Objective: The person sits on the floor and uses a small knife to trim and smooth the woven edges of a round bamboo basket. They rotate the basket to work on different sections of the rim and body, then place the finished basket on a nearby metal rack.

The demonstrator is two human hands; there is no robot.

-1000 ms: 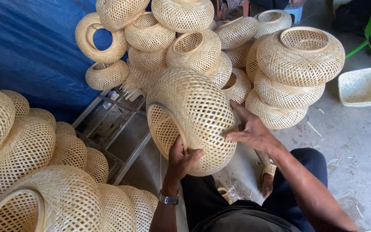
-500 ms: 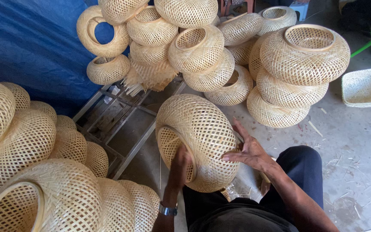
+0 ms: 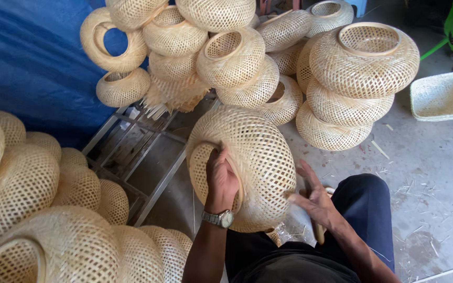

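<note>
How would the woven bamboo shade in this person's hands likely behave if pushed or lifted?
Probably light: the left hand grips the woven shade by its rim alone. The open lattice likely flexes slightly. Its rounded body may roll on the floor; the right hand steadies it.

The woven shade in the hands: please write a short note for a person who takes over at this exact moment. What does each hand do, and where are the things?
Left hand: fingers hooked over the rim of the open mouth of the woven bamboo shade, gripping it.
Right hand: open, fingertips against the shade's outer side, low on the right.
The shade is tilted on its side over the lap, mouth facing left.
Around: a pile of similar shades ahead, a stack of three to the right, more shades at left, a flat woven tray on the concrete floor.
Done or left: cannot tell from this view.
</note>
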